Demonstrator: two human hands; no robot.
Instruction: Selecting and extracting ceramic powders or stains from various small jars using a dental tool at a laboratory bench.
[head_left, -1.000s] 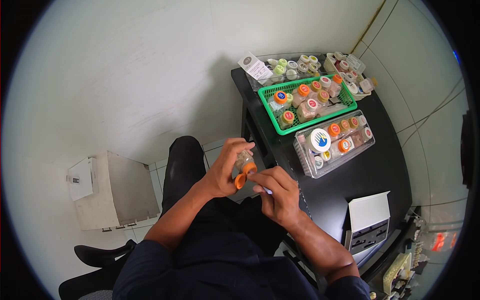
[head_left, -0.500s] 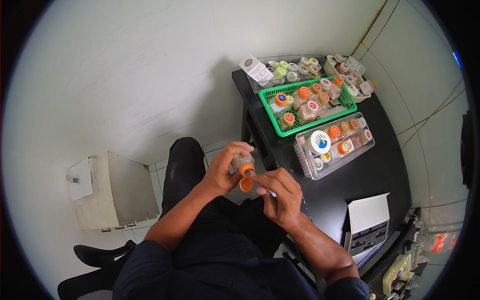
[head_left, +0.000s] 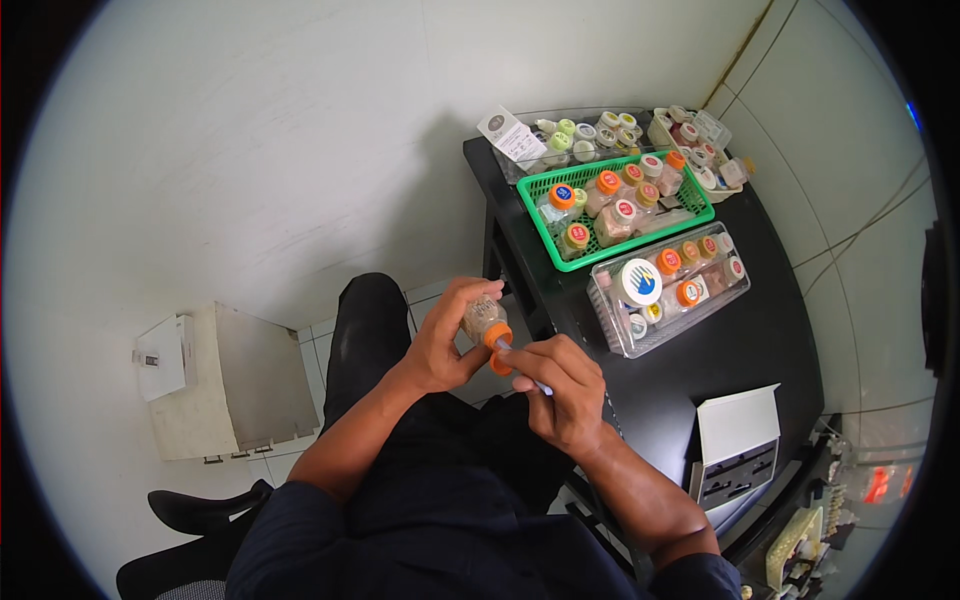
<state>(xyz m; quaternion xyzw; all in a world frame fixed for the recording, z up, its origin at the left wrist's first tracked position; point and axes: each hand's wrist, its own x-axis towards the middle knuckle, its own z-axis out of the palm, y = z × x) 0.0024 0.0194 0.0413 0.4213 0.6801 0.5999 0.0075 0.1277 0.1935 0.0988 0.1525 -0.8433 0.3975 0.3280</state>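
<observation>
Above my lap, my left hand (head_left: 442, 342) is closed round a small clear bottle (head_left: 481, 314) with an orange neck. The bottle tilts toward my right hand, and its orange flip lid (head_left: 499, 366) hangs open below the mouth. My right hand (head_left: 565, 392) pinches a thin, pale stick-like tool (head_left: 543, 387), whose other end reaches the bottle's mouth. My fingers cover much of the tool, so its exact kind is hidden. Some contents show through the bottle wall, too small to make out.
On the black table (head_left: 740, 330) to my right stand a green basket (head_left: 560, 267) and a clear tray (head_left: 622, 345), both holding capped bottles. Nearer lies an open white box (head_left: 738, 430) with a dark slotted insert. More jars crowd the far edge. A chair armrest (head_left: 205, 508) is at lower left.
The bottle has turned slightly in my left hand, tipping further toward my right hand. Its flip lid has shifted right and a little up. My right hand has hardly moved.
</observation>
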